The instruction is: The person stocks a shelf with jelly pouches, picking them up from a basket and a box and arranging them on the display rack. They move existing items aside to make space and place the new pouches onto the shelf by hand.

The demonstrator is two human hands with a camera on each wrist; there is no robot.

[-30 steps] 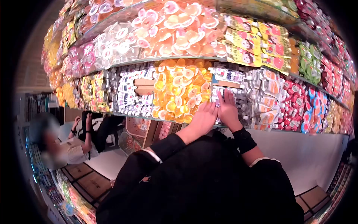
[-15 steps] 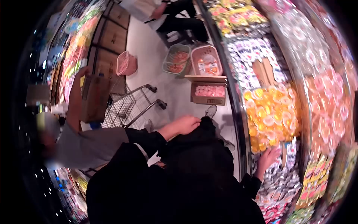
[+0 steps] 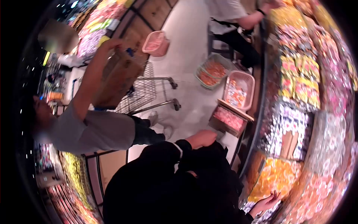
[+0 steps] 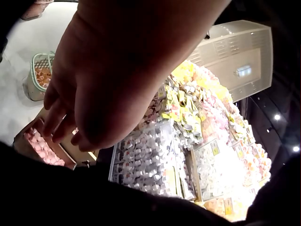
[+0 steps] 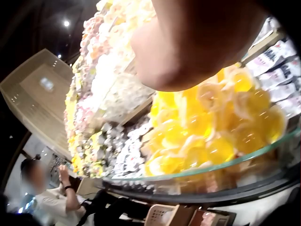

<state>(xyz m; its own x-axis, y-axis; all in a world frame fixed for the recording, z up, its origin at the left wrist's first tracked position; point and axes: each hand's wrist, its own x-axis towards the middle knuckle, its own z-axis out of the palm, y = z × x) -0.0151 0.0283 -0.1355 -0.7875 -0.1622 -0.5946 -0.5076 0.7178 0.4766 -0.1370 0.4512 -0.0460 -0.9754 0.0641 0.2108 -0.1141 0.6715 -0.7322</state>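
Observation:
My left hand (image 3: 203,139) hangs in front of my body with its fingers loosely bent and nothing in them. In the left wrist view the same hand (image 4: 110,89) overlaps a cardboard box of pink packets (image 4: 43,145) on the floor. My right hand (image 3: 265,204) is at the shelf on the right, empty, its fingers loosely spread by the orange-yellow jelly cups (image 3: 278,177). From the right wrist, that hand (image 5: 183,52) shows over the yellow cups (image 5: 207,122), its fingertips hidden. White pouches (image 3: 292,121) around bare cardboard lie beyond the cups.
On the floor stand a pink basket (image 3: 251,80), a green basket (image 3: 199,76) and another pink basket (image 3: 160,48). A person in grey (image 3: 93,130) holds a large carton (image 3: 119,80) by a shopping cart (image 3: 149,91). Another person (image 3: 229,11) is beside the shelf's far end.
The view has swung from the shelf toward the aisle. My left hand has left the pouches and dropped to my front. My right hand has lifted off the pouches to beside the orange-yellow cups.

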